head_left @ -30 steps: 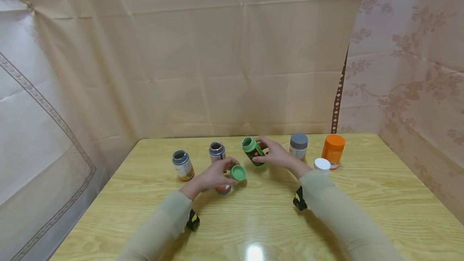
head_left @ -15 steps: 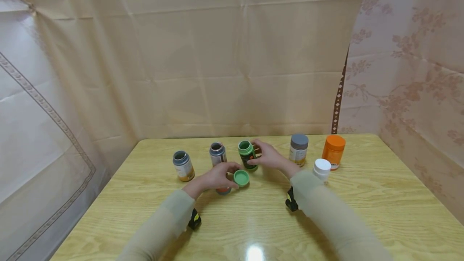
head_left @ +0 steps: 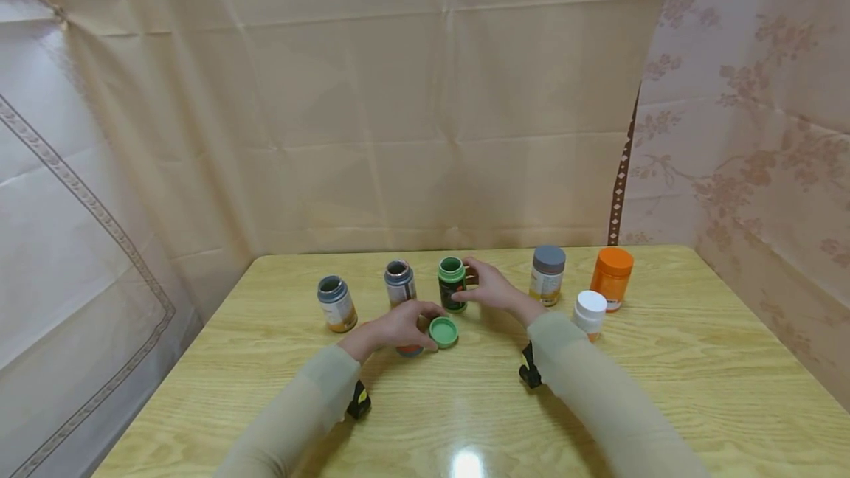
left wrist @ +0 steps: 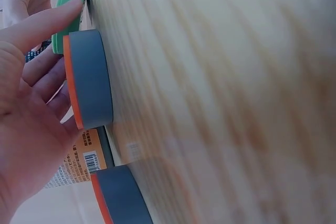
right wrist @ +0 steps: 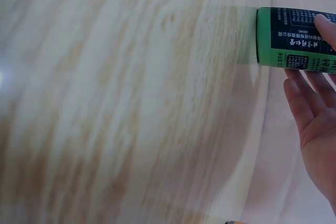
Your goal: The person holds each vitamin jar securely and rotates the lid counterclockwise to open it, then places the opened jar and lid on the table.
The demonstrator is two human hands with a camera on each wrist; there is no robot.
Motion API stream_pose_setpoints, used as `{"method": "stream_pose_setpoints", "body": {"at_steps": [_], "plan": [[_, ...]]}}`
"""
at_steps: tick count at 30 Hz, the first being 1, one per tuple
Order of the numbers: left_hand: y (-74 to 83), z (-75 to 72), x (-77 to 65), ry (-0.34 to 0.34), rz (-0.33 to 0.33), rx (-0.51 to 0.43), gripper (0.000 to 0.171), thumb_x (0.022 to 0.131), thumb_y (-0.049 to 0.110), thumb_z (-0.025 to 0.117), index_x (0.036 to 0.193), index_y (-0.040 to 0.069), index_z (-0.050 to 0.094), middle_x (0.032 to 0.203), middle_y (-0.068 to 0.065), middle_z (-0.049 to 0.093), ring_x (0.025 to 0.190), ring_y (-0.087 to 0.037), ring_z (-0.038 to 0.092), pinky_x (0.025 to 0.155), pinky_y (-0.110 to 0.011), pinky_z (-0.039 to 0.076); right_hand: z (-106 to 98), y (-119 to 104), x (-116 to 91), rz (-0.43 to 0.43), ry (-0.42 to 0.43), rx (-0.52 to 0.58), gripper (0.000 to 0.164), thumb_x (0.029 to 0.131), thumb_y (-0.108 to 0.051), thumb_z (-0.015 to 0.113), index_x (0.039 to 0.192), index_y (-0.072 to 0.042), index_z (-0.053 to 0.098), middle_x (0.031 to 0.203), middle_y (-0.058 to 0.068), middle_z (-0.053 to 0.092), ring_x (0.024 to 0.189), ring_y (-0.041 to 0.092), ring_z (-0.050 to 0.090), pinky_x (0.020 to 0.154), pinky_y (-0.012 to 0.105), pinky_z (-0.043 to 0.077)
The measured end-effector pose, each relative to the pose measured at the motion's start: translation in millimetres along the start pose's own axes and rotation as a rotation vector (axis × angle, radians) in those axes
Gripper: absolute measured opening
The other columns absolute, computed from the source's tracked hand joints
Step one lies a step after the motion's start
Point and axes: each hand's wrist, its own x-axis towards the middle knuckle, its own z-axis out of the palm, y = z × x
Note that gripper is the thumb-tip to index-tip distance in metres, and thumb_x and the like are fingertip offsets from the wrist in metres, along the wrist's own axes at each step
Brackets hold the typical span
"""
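Note:
My right hand (head_left: 494,288) holds an uncapped green bottle (head_left: 452,286) with a black label, upright on the wooden table. In the right wrist view, the thumb and fingers (right wrist: 299,103) lie on either side of that bottle (right wrist: 294,38). Level with the tabletop, the round green lid (head_left: 443,332) is pinched at its edge by my left hand (head_left: 401,324), its inner side facing up. The left wrist view shows the thumb against the green lid (left wrist: 67,22). Under the left hand lies a grey lid with an orange inside (left wrist: 89,80); a second grey lid (left wrist: 123,195) lies nearby.
Two uncapped bottles with grey necks, one left (head_left: 336,305) and one centre-left (head_left: 400,282), stand on the table (head_left: 465,404). To the right are a grey-capped jar (head_left: 547,275), an orange jar (head_left: 612,279) and a white-capped bottle (head_left: 589,313). A beige curtain (head_left: 425,131) hangs behind.
The green bottle has gone from tilted to upright on the table, moving slightly left and down with my right hand. My left hand has lowered the green lid toward the tabletop.

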Motion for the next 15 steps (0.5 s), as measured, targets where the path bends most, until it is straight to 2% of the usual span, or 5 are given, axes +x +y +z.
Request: {"method": "stream_pose_setpoints", "body": {"at_steps": [15], "plan": [[1.2, -0.5, -0.6, -0.011, -0.035, 0.002, 0.05, 0.076, 0.009, 0.084, 0.121, 0.004, 0.063, 0.118, -0.005, 0.065, 0.114, -0.021, 0.057, 0.101, -0.041, 0.041, -0.1, -1.3, -1.1, 0.011, -0.003, -0.008, 0.06, 0.083, -0.009, 0.078, 0.132, 0.003, 0.047, 0.126, 0.018, 0.056, 0.117, 0.038, 0.054, 0.097, 0.049, 0.044]]}}
